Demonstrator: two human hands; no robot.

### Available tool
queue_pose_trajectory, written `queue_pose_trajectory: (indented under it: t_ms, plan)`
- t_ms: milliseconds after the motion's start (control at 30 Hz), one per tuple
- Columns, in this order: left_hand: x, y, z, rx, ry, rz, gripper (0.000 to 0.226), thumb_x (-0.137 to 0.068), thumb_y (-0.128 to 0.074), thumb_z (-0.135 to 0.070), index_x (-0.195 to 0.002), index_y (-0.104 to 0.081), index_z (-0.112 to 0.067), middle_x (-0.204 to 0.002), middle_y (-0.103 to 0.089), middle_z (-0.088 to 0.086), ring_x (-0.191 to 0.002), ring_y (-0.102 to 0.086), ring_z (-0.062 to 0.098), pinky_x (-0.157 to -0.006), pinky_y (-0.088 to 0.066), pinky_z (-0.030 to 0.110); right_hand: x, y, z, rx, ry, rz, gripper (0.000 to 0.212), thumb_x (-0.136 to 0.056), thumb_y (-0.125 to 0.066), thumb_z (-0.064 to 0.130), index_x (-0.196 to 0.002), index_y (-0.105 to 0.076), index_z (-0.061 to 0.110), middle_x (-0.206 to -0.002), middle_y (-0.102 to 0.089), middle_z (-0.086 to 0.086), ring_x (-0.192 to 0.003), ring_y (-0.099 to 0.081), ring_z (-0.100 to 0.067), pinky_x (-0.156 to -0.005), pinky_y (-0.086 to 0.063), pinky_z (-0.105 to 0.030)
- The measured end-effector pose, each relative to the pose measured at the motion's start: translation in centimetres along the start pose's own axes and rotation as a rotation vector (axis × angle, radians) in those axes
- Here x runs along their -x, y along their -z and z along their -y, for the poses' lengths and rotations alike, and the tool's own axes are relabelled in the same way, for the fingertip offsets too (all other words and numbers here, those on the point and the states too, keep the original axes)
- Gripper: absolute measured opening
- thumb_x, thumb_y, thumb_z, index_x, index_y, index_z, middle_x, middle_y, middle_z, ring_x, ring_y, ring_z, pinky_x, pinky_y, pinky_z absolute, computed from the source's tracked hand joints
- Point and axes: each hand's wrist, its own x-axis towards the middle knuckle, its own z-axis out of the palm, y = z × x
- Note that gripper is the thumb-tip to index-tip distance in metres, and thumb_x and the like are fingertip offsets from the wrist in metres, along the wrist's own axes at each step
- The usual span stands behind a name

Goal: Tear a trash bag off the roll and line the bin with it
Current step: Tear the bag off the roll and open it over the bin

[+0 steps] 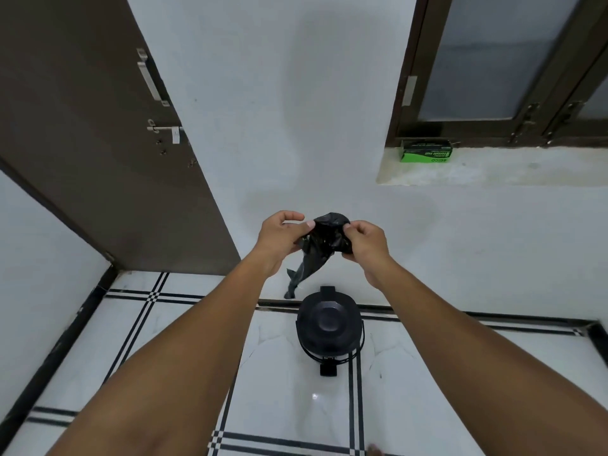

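Observation:
Both my hands hold a black trash bag roll (329, 236) at chest height in front of the white wall. My left hand (279, 236) pinches its left side. My right hand (365, 241) grips its right side. A loose strip of bag (301, 274) hangs down from the roll toward the floor. Below it a black pedal bin (329, 327) stands on the tiled floor against the wall, its lid closed and its pedal facing me.
A green box of garbage bags (426, 152) lies on the window sill (493, 169) at the upper right. A brown door (98, 143) stands open on the left. The floor is white tile with black lines (148, 324).

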Motion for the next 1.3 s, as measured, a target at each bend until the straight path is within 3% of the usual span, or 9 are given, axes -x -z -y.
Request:
queue_pose_trajectory:
  t_ms: [167, 300, 467, 667, 767, 867, 967, 1100, 1300]
  plan:
    - [-2.1, 1.8, 0.8, -0.291, -0.072, -0.091, 0.011, -0.092, -0.076, -0.022, -0.1, -0.072, -0.028, -0.084, -0.062, 0.001, -0.08, -0.063, 0.017, -0.079, -0.059, 0.034, -1.7, 0.3, -0.5, 0.141, -0.055, 0.057, 0.018, -0.104, -0.053, 0.014, -0.092, -0.066, 0.013, -0.098, -0.068, -0.01, -0.087, -0.066, -0.022, -0.071, -0.059, -0.029]
    - [-3.5, 1.7, 0.5, -0.342, -0.097, -0.175, 0.008, -0.094, -0.073, -0.026, -0.101, -0.072, -0.029, -0.089, -0.06, 0.003, -0.078, -0.06, 0.017, -0.065, -0.053, 0.027, -2.8, 0.0, -0.2, 0.305, -0.032, 0.218, 0.03, -0.099, -0.043, -0.001, -0.099, -0.071, 0.011, -0.082, -0.067, -0.009, -0.068, -0.063, -0.021, -0.064, -0.057, -0.031]
    - [-5.1, -1.0, 0.1, -0.328, -0.076, -0.121, 0.014, -0.087, -0.081, -0.029, -0.097, -0.075, -0.023, -0.09, -0.068, 0.015, -0.076, -0.067, 0.021, -0.075, -0.059, 0.038, -4.5, 0.5, -0.1, 0.314, 0.005, 0.312, 0.023, -0.099, -0.055, 0.026, -0.079, -0.057, 0.015, -0.077, -0.056, -0.003, -0.074, -0.053, -0.02, -0.069, -0.043, -0.033]
    - [-5.1, -3.4, 0.4, -0.619, -0.254, -0.36, 0.037, -0.094, -0.062, -0.057, -0.084, -0.061, -0.021, -0.078, -0.059, -0.007, -0.071, -0.055, 0.009, -0.063, -0.041, 0.026, -7.0, 1.6, -1.8, 0.263, 0.07, 0.159, 0.032, -0.099, -0.063, 0.034, -0.076, -0.06, 0.012, -0.078, -0.062, -0.003, -0.074, -0.059, -0.019, -0.072, -0.053, -0.034]
    - [-4.7, -3.3, 1.0, -0.923, -0.345, -0.242, 0.063, -0.096, -0.049, -0.067, -0.057, -0.046, -0.017, -0.054, -0.049, -0.005, -0.054, -0.047, 0.014, -0.054, -0.035, 0.032, -7.7, 2.0, -2.3, 0.162, -0.052, 0.079, 0.03, -0.101, -0.062, 0.031, -0.076, -0.06, 0.013, -0.085, -0.067, -0.007, -0.08, -0.066, -0.024, -0.077, -0.063, -0.039]
    - [-5.1, -3.5, 1.1, -1.113, -0.291, 0.037, 0.074, -0.09, -0.049, -0.075, -0.057, -0.062, -0.01, -0.059, -0.066, 0.005, -0.056, -0.059, 0.021, -0.057, -0.047, 0.038, -8.4, 2.1, -2.4, 0.114, -0.096, 0.065, 0.018, -0.1, -0.064, 0.026, -0.086, -0.065, 0.014, -0.094, -0.071, -0.008, -0.083, -0.068, -0.024, -0.082, -0.062, -0.04]
    - [-6.1, -4.2, 1.2, -1.013, -0.135, 0.168, 0.065, -0.095, -0.051, -0.066, -0.078, -0.072, -0.007, -0.076, -0.074, 0.008, -0.068, -0.066, 0.022, -0.063, -0.053, 0.037, -8.3, 1.9, -2.1, 0.074, -0.119, 0.145, 0.012, -0.099, -0.065, 0.024, -0.093, -0.068, 0.015, -0.092, -0.072, -0.008, -0.082, -0.068, -0.024, -0.084, -0.06, -0.042]
    - [-7.2, -4.4, 1.3, -0.529, 0.105, 0.168, 0.032, -0.099, -0.064, -0.037, -0.084, -0.067, -0.008, -0.078, -0.063, 0.007, -0.069, -0.059, 0.02, -0.061, -0.051, 0.026, -7.8, 1.4, -1.3, 0.042, -0.153, 0.245, 0.015, -0.097, -0.068, 0.031, -0.091, -0.067, 0.017, -0.088, -0.071, -0.004, -0.078, -0.065, -0.019, -0.074, -0.056, -0.035]
    - [-8.1, -3.7, 1.5, -0.299, 0.144, 0.118, 0.016, -0.097, -0.064, -0.021, -0.098, -0.072, -0.008, -0.091, -0.071, 0.006, -0.079, -0.065, 0.016, -0.072, -0.057, 0.024, -7.8, 1.1, -0.8, -0.055, -0.19, 0.192, 0.017, -0.098, -0.066, 0.026, -0.083, -0.063, 0.018, -0.081, -0.066, -0.002, -0.073, -0.061, -0.017, -0.067, -0.054, -0.032]
